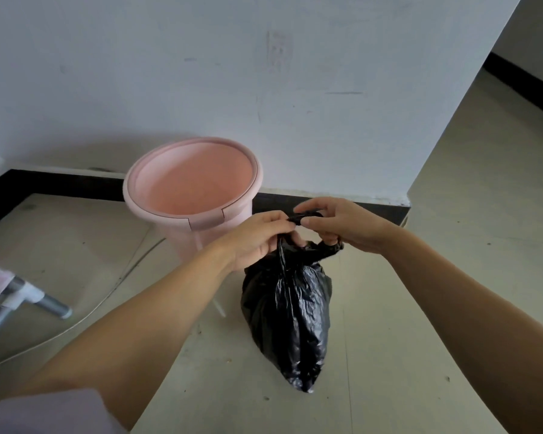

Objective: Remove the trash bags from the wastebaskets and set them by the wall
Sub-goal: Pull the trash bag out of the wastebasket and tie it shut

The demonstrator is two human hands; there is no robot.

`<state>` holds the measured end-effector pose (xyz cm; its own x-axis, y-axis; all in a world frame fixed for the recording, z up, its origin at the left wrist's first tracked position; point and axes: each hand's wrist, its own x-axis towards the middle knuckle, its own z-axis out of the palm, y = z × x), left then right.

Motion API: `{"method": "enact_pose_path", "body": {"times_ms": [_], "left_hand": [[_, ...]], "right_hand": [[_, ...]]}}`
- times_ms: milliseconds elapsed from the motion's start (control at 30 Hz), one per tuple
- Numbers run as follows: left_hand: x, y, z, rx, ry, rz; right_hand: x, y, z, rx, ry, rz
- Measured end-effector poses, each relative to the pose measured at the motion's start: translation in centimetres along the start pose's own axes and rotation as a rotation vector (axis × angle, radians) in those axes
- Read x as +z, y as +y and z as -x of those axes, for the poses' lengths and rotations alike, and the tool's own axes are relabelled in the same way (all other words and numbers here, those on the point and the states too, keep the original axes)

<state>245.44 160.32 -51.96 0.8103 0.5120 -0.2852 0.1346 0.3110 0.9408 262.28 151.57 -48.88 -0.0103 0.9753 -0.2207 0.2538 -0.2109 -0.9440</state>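
A shiny black plastic trash bag (290, 321) is seen out of the round pink plastic wastebasket (191, 186), just to the right of it and in front of the white wall (264, 73). Whether the bag's bottom rests on the pale tiled floor (420, 308) or hangs just above it cannot be told. The gathered top of the bag is pinched by both hands. The fingers of the left hand (257, 238) are curled round the twisted neck, and part of the neck is hidden behind them. The thumb and fingers of the right hand (339, 223) are closed on a small black twist of plastic at the very top, and a loop of bag is held under its lower fingers. How the plastic is wound there is too small and dark to make out. The near wall of the wastebasket is partly covered by the left hand and wrist. Its inside looks bare and pink. A black strip (60, 186) is seen along the foot of the wall. At the left edge, grey metal legs (44, 303) are cut off by the picture, and a thin pale cable (85, 314) is seen lying on the floor.
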Motion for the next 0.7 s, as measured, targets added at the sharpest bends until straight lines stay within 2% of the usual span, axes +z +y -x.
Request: {"method": "enact_pose_path", "body": {"times_ms": [33,100,167,267,333,533,700], "left_hand": [[-0.1,-0.1,-0.1,0.000,0.014,0.066],[-0.5,-0.6,-0.3,0.014,0.039,-0.017],[-0.7,-1.2,-0.3,-0.005,0.024,-0.300],[-0.9,-2.8,-1.3,0.016,-0.010,-0.867],[-0.9,-4.0,-2.0,0.053,-0.026,-1.056],[-0.8,-6.0,-2.2,0.062,-0.043,-1.161],[1.8,2.2,-0.4,-0.032,-0.147,-1.216]], "right_hand": [[0.1,0.3,0.0,0.000,0.008,0.112],[0.5,1.1,-0.1,0.003,0.024,0.377],[1.1,2.4,-0.3,0.010,0.031,0.577],[2.2,5.2,-0.4,0.009,0.027,0.762],[2.7,6.8,-0.7,0.009,0.000,0.854],[2.7,8.4,-0.8,0.029,-0.066,0.968],[0.4,0.6,2.4,0.102,-0.102,0.928]]}}
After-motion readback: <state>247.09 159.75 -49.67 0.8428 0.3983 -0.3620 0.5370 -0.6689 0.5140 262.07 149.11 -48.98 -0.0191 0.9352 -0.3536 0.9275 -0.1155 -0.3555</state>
